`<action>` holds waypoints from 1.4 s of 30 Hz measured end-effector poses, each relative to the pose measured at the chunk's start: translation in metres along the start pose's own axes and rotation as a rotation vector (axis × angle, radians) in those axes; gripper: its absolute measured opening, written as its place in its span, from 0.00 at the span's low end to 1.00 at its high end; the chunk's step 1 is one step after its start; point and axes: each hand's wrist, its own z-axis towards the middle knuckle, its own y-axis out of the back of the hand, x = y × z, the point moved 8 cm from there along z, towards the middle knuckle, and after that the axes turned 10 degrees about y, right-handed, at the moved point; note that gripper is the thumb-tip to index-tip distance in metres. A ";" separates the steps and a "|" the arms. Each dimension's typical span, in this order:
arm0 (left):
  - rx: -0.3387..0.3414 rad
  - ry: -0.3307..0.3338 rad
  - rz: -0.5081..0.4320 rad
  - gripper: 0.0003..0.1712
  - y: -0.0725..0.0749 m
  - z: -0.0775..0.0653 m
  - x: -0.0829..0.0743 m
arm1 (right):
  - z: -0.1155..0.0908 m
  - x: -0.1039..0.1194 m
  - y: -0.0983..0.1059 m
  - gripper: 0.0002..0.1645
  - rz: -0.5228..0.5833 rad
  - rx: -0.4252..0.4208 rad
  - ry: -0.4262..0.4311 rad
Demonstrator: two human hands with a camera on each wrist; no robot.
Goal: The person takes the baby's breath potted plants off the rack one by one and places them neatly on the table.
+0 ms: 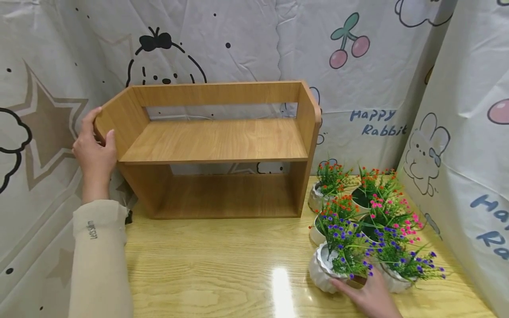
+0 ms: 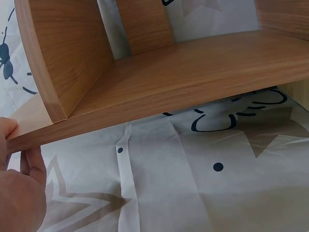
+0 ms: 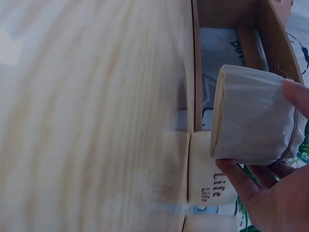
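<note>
My left hand (image 1: 93, 152) grips the left side panel of a two-tier wooden shelf (image 1: 214, 139), fingers at its outer edge and thumb toward the front. In the left wrist view the left hand (image 2: 24, 179) pinches the shelf's board (image 2: 145, 104) near its end. At the front right, my right hand (image 1: 370, 291) holds a white flowerpot (image 1: 323, 270) with purple flowers. The right wrist view shows that flowerpot (image 3: 256, 116), with twine round it, between the thumb and fingers of the right hand (image 3: 275, 198). Flowers partly hide the fingers in the head view.
Several potted plants with red, pink (image 1: 397, 212) and purple flowers cluster right of the shelf; another white pot (image 1: 395, 280) stands beside my right hand. A pot marked "Life" (image 3: 210, 169) shows in the right wrist view. Printed cloth (image 1: 246, 39) surrounds the wooden table (image 1: 207, 260).
</note>
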 end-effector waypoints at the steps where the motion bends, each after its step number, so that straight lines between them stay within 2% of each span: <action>1: 0.000 -0.002 -0.002 0.31 0.000 0.000 0.000 | -0.002 -0.003 0.001 0.55 -0.004 0.002 -0.013; 4: 0.003 -0.005 -0.002 0.31 -0.001 0.000 -0.002 | -0.005 -0.007 0.006 0.56 -0.047 -0.014 -0.013; 11: 0.003 -0.005 -0.001 0.30 -0.002 -0.001 -0.003 | -0.008 -0.012 0.011 0.52 -0.087 -0.060 0.044; 19: 0.017 0.018 0.006 0.31 -0.002 -0.003 -0.003 | -0.011 -0.019 0.010 0.52 -0.058 -0.037 -0.025; 26: 0.017 0.023 -0.002 0.31 -0.003 -0.003 0.000 | -0.010 -0.017 0.010 0.49 -0.112 -0.058 -0.007; 28: 0.014 0.021 -0.003 0.31 -0.003 -0.003 0.000 | -0.010 -0.020 0.009 0.50 -0.107 -0.039 -0.032; 34: 0.011 0.047 0.037 0.31 -0.004 -0.003 0.003 | -0.011 -0.040 0.001 0.67 -0.077 0.115 -0.233; 36: 0.012 0.047 0.045 0.31 -0.005 -0.004 0.003 | -0.010 -0.042 -0.001 0.69 -0.082 0.128 -0.243; 39: -0.009 0.014 0.028 0.31 -0.003 -0.003 0.001 | -0.009 -0.040 -0.003 0.69 -0.076 0.119 -0.226; 42: -0.027 -0.008 0.023 0.31 -0.001 -0.003 0.001 | -0.007 -0.039 -0.006 0.70 -0.035 0.112 -0.235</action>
